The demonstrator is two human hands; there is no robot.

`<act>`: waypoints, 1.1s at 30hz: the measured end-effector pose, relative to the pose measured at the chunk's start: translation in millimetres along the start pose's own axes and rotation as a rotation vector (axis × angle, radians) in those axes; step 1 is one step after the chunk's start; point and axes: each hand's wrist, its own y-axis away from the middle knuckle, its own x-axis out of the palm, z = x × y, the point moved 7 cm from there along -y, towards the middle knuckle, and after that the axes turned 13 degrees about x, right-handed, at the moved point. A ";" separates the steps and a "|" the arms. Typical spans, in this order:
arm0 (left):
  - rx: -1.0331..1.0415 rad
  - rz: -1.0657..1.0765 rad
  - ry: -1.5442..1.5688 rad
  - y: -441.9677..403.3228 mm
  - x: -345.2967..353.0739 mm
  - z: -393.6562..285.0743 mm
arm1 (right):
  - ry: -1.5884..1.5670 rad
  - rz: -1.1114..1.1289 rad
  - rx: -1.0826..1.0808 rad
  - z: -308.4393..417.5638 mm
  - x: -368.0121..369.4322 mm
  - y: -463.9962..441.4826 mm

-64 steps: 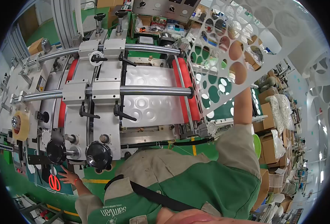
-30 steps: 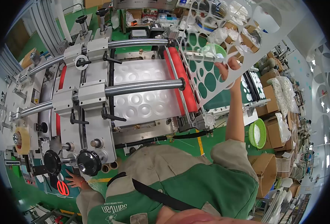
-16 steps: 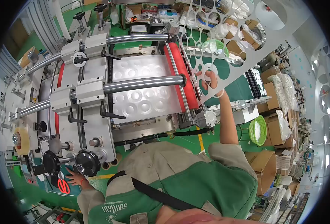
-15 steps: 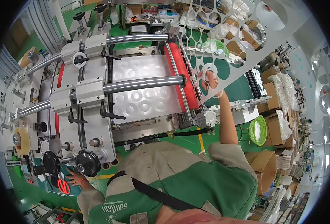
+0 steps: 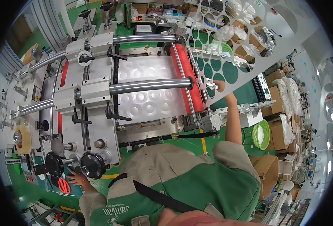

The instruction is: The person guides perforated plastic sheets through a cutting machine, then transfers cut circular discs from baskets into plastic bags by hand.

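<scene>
My left hand (image 5: pixel 76 177) rests with spread fingers on the dark green surface, just right of red-handled scissors (image 5: pixel 64 186). Black round knobs (image 5: pixel 92 165) stand above it. On the right, my right hand (image 5: pixel 219 86) is behind a white sheet full of round holes (image 5: pixel 255 77), seen partly through them. Its fingers are bent together around a small white piece (image 5: pixel 211 86), whose shape is unclear. The sheet rises from beside a red roller (image 5: pixel 188 79) toward the upper right. An embossed silvery sheet (image 5: pixel 147 101) lies under the machine's metal bars (image 5: pixel 151 86).
Green belt (image 5: pixel 242 94) runs behind the perforated sheet, with white discs (image 5: pixel 264 87) at its far end. A green basket (image 5: pixel 261 134) and cardboard boxes (image 5: pixel 266 175) stand at the right. Tape (image 5: pixel 22 141) sits on the machine's left. Shelves with bags are at the back.
My right hand has come down from higher behind the perforated sheet, and its fingers have drawn together. The white ring seen around them earlier no longer shows as a ring. My left hand stays put.
</scene>
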 end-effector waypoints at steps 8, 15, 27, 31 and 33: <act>-0.004 -0.025 -0.010 -0.7 -1.3 -2.0 | -0.818 0.435 0.302 97.0 6.8 29.1; 0.034 -0.149 -0.091 -4.3 8.7 0.9 | -1.037 -0.135 0.304 36.9 -22.9 8.7; 0.005 0.008 0.006 -3.4 8.8 0.0 | -0.553 0.438 -0.034 36.3 40.5 15.3; 0.072 0.037 -0.116 -1.2 5.3 0.8 | -0.529 0.590 0.053 19.6 48.2 8.7; 0.144 0.003 -0.130 2.1 -1.3 4.6 | -0.410 0.531 0.001 24.7 39.0 6.0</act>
